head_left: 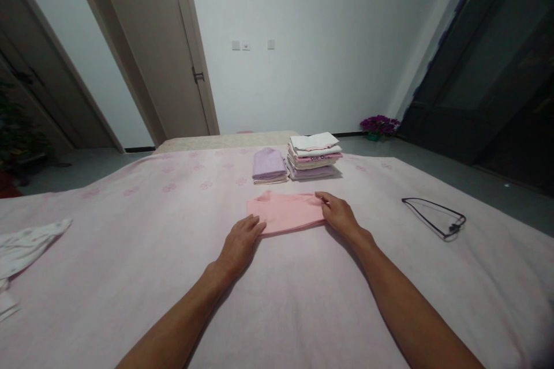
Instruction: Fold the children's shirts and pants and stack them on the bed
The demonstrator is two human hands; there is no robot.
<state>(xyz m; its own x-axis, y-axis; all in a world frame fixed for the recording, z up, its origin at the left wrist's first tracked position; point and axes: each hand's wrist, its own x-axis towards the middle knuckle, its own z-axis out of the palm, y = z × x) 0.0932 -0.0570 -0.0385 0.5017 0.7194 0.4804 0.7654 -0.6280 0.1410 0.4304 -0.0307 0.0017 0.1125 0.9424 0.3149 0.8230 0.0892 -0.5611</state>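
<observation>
In front of me on the covered table lies a folded pink garment [289,213], a flat strip of cloth with a small raised bump at its far left edge. My left hand [240,243] rests over its near left corner, fingers laid on the fabric. At the right end, my right hand [340,213] pinches the far corner between thumb and fingers. Just beyond are a small folded purple ribbed garment [269,164], lying on a lighter cloth, and a taller stack of folded clothes [314,155] with white on top. The garment's exact kind cannot be made out.
A pale pink patterned cloth [208,207] covers the table. Black-framed glasses [437,218] lie to the right. White printed clothing [30,248] sits at the left edge. Behind are a wall, a door [151,40] and purple flowers [379,125] on the floor.
</observation>
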